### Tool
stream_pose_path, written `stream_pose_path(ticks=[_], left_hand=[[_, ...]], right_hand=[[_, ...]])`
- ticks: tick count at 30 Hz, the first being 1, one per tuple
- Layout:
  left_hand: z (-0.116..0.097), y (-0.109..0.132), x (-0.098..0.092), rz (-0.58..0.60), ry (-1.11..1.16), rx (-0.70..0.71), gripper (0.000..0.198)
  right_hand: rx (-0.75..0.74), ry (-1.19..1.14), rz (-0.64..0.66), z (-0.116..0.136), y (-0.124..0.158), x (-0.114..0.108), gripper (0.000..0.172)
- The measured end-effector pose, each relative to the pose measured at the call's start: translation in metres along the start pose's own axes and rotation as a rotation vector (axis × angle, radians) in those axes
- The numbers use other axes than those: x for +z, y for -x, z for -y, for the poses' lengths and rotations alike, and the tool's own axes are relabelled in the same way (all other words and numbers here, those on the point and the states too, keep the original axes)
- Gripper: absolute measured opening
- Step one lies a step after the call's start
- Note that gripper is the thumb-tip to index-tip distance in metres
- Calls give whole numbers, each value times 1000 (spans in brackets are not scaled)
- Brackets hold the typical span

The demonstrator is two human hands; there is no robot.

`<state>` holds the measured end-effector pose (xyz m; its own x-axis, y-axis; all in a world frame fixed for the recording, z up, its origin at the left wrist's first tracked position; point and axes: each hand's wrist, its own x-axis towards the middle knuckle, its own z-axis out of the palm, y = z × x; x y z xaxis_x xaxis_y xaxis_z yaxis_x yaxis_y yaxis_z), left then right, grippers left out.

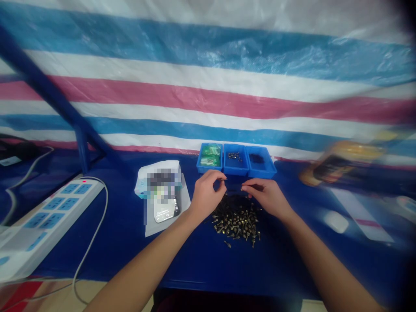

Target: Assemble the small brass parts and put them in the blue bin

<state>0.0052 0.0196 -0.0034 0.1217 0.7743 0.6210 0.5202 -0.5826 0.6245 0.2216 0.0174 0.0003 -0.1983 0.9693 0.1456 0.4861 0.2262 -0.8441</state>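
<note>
My left hand (206, 195) and my right hand (264, 197) hover side by side just above a loose pile of brass-coloured screws (235, 221) on the blue tabletop (195, 264). Their fingertips point toward each other, close to the far edge of the pile. Small items may lie between the fingers, but the picture does not settle it. Behind the hands stand several blue plastic bins: the left bin (209, 158) holds green packets, the middle bin (235, 159) small dark screws, and the right bin (258, 161) a dark heap.
A white power strip (48, 216) and its cable lie at the left. Near my left hand, a phone (167, 209) rests on a white sheet beside a blurred packet (159, 182). A white mouse (336, 222) and a blurred yellow-and-black object (341, 162) sit at the right.
</note>
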Motion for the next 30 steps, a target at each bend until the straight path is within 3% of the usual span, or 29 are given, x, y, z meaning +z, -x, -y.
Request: stream_pose_path(ticks=[11,13,16,19,24,30], left_hand=[[0,3,2,63,44,9,23],[0,3,3,70,42,7,22],[0,4,4,80,37,7,21],[1,5,5,83,45,11,20],[-1,5,5,120,92,1,16],[-11,5,2,241,193,-14,11]], right_hand=[[166,-14,-33,-3,-4,-4,48],[168,-134,-69,-2,-4,-3,46],[138,-434,-128,0,-4,-2,30],[118,-575,-121,0,-5,-1,41],[106,-396,-112,-3,-5,-2,34],[23,-216,122,10,2,1,30]])
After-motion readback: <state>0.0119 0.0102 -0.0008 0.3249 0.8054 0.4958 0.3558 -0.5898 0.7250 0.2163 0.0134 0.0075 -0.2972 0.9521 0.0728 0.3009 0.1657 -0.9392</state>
